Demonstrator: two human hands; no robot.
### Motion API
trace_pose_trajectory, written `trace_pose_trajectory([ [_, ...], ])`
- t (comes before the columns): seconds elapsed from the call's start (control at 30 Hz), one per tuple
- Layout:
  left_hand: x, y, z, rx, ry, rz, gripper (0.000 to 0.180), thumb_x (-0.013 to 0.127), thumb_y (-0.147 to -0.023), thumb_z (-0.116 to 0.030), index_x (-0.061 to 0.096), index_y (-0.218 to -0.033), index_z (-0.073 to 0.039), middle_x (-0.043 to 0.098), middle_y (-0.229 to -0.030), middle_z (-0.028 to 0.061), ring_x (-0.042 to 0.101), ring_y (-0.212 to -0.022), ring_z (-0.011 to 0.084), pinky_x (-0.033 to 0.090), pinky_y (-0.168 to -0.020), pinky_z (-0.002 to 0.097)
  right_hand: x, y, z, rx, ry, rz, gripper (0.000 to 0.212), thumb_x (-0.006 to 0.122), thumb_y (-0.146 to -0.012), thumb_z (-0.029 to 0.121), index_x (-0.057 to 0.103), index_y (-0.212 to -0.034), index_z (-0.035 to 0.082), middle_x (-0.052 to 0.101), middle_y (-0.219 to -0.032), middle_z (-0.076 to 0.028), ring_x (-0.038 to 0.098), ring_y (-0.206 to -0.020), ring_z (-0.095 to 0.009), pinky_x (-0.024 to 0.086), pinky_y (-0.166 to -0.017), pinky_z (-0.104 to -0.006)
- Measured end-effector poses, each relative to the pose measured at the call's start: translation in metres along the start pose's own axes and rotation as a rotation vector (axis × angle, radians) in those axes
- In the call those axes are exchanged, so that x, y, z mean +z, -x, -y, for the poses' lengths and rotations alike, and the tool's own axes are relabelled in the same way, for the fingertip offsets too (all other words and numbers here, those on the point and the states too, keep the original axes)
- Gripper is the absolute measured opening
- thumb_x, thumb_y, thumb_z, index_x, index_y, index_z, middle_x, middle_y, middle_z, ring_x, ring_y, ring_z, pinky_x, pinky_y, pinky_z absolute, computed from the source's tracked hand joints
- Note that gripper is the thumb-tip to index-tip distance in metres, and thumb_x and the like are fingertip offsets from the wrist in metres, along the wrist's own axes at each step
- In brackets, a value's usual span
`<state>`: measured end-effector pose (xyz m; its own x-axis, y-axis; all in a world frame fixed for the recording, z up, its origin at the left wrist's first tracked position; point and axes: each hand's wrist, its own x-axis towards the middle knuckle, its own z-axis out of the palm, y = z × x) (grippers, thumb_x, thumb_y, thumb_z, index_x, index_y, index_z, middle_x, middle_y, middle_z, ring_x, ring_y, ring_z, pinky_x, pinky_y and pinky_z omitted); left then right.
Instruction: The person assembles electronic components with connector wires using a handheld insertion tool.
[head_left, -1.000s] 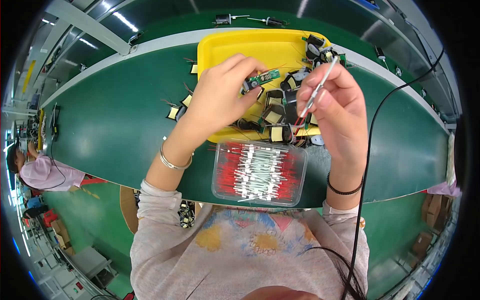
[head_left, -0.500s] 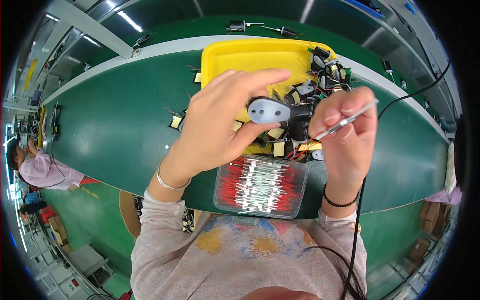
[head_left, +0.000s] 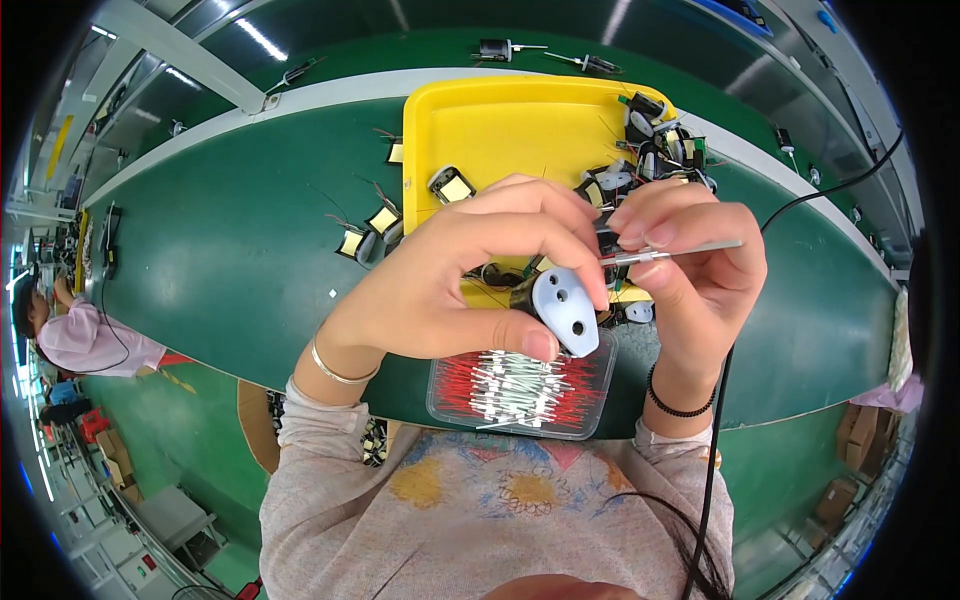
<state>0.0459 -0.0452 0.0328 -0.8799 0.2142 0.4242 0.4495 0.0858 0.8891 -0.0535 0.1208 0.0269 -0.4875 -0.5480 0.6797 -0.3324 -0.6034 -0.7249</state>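
Observation:
My left hand [head_left: 430, 285] is closed around a small black housing [head_left: 565, 312], its pale grey oval end face with several round holes turned toward me. Thumb and fingers grip it by the sides. Close by on the right, my right hand [head_left: 705, 265] pinches a thin whitish rod with a red end [head_left: 700, 248]. The rod lies nearly level, its red end pointing at the left hand's fingers. Whether that end touches the housing is hidden by the fingers. Below both hands stands a clear plastic box [head_left: 606, 390] full of similar white rods with red ends [head_left: 520, 385].
Behind my hands a yellow tray [head_left: 490, 115] holds many black housings with wires [head_left: 660, 140], heaped at its right. Several more housings [head_left: 352, 243] lie left of it on the green table [head_left: 220, 250]. A black cable [head_left: 840, 182] hangs at the right. Another person [head_left: 95, 335] sits far left.
My left hand has turned the housing and brought it lower, toward me. The rod in my right hand has swung to nearly level and come closer. Devices on the far belt have shifted right.

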Motion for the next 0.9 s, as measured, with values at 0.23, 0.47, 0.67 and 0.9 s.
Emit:
trace_pose_trajectory([
  [0.23,0.002,0.0,0.001,-0.089,0.041,-0.045,0.035,0.076,-0.064,-0.028,0.065,-0.087,-0.005,0.056,-0.094,0.0081,0.052,-0.094,0.0225,0.038,-0.085,0.0323,-0.002,-0.003,-0.002,0.058,0.039,-0.029,0.022,0.066,-0.069,-0.007,0.055,-0.087,-0.003,0.061,-0.083,-0.012,0.06,-0.078,-0.021,0.049,-0.072,-0.0305],
  [0.47,-0.001,0.003,0.004,-0.121,0.034,-0.018,0.036,0.076,-0.063,-0.028,0.065,-0.084,-0.002,0.058,-0.091,0.0084,0.054,-0.091,0.0226,0.039,-0.084,0.0331,-0.011,-0.005,-0.006,-0.082,0.133,0.038,0.021,0.065,-0.069,-0.007,0.053,-0.086,-0.003,0.06,-0.081,-0.013,0.06,-0.076,-0.022,0.049,-0.069,-0.0303],
  [0.67,0.0,0.003,0.002,-0.041,-0.375,-0.13,0.029,0.073,-0.066,-0.012,0.061,-0.089,-0.001,0.061,-0.092,0.0109,0.057,-0.098,0.0266,0.042,-0.087,0.0367,-0.012,0.003,0.006,-0.161,0.137,-0.321,0.023,0.064,-0.072,-0.003,0.048,-0.089,-0.001,0.057,-0.079,-0.014,0.057,-0.072,-0.024,0.049,-0.065,-0.0317],
  [0.9,0.008,0.003,0.003,0.078,-0.457,-0.241,0.034,0.07,-0.069,-0.006,0.052,-0.098,-0.002,0.065,-0.093,0.0144,0.061,-0.097,0.0292,0.039,-0.093,0.0409,0.0,0.009,0.02,-0.436,0.48,-0.049,0.034,0.074,-0.059,-0.004,0.052,-0.085,0.0,0.061,-0.082,-0.015,0.06,-0.071,-0.025,0.052,-0.059,-0.0287],
])
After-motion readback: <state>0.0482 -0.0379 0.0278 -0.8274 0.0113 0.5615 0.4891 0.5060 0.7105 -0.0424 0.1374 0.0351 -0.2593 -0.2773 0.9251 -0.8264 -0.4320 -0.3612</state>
